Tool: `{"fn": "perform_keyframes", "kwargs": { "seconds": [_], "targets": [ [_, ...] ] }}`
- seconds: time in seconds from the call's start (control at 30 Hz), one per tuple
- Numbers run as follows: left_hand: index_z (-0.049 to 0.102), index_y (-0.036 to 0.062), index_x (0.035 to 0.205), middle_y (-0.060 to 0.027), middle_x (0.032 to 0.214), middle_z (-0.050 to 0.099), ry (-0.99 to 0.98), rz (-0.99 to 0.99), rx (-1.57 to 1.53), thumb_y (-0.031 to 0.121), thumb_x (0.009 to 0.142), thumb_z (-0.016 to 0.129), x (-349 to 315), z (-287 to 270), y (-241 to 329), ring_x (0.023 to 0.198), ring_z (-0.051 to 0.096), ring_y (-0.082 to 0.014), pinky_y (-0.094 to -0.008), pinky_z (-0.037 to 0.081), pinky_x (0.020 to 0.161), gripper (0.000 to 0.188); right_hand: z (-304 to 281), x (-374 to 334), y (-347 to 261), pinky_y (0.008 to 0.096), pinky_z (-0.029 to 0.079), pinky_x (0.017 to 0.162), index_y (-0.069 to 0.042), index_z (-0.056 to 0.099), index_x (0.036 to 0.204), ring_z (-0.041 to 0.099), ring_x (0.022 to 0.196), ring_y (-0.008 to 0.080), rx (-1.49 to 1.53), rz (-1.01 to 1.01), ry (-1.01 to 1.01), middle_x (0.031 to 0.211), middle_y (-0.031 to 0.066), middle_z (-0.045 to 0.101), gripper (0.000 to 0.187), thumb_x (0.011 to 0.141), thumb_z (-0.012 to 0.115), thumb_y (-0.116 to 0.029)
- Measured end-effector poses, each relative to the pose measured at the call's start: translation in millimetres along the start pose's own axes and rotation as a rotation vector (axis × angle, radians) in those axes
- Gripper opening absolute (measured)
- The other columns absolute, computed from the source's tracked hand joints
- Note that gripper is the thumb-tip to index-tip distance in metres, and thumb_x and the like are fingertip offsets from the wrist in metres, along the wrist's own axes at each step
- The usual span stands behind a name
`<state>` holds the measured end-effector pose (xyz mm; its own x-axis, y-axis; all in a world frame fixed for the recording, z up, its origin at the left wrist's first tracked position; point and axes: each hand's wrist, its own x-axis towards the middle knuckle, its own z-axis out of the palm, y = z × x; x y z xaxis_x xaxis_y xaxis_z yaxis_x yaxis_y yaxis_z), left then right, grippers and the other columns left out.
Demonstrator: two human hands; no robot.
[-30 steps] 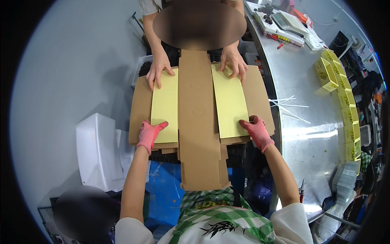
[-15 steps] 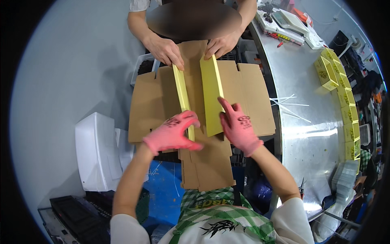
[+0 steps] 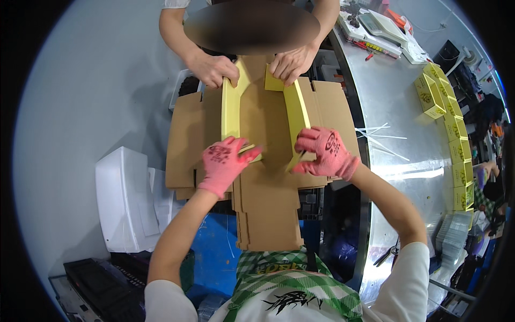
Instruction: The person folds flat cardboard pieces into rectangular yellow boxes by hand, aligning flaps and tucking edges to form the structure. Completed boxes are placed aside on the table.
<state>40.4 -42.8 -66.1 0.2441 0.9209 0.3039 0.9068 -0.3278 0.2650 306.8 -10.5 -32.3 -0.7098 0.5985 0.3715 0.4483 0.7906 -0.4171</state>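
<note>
Two long yellow cardboard pieces stand on edge over an unfolded brown carton (image 3: 268, 204), with a gap between them. My left hand (image 3: 225, 161), in a pink glove, is closed on the near end of the left yellow cardboard piece (image 3: 231, 110). My right hand (image 3: 326, 153), gloved the same way, pinches the near end of the right yellow cardboard piece (image 3: 296, 110). Both near ends bend inward and are partly blurred. Across from me, a co-worker's left-side hand (image 3: 214, 71) and right-side hand (image 3: 291, 63) grip the far ends, where flaps turn inward.
To the right runs a metal table (image 3: 394, 188) with white strips (image 3: 382, 140), a row of yellow boxes (image 3: 460, 155), a scale (image 3: 383, 27) and clear plastic containers (image 3: 455, 233). A white bin-like object (image 3: 126, 198) stands at left. Black crates show under the carton.
The yellow pieces have moved apart, and their ends now bend inward. My hands have closed on the near ends. The co-worker's left-side hand has shifted slightly left.
</note>
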Motion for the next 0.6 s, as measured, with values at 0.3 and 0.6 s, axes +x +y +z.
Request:
{"fn": "perform_keyframes", "kwargs": {
  "seconds": [0.3, 0.6],
  "targets": [
    [0.057, 0.0121, 0.12, -0.0047, 0.09, 0.062, -0.237, 0.058, 0.177, 0.057, 0.075, 0.065, 24, 1, 54, 0.072, 0.063, -0.025, -0.0368, 0.05, 0.063, 0.065, 29, 0, -1, 0.0383, 0.046, 0.061, -0.011, 0.059, 0.077, 0.057, 0.071, 0.026, -0.359, 0.251, 0.068, 0.079, 0.0032, 0.056, 0.027, 0.073, 0.072, -0.034],
    [0.057, 0.0112, 0.081, -0.0031, 0.074, 0.06, -0.083, 0.033, 0.143, 0.063, 0.071, 0.065, 21, 20, 36, 0.064, 0.063, -0.0222, -0.0343, 0.047, 0.054, 0.053, 3, -48, -10, 0.0418, 0.045, 0.094, -0.018, 0.045, 0.135, 0.052, 0.114, 0.0351, -0.017, 0.068, 0.004, 0.134, 0.0183, 0.043, 0.064, 0.074, 0.064, -0.013]
  ]
}}
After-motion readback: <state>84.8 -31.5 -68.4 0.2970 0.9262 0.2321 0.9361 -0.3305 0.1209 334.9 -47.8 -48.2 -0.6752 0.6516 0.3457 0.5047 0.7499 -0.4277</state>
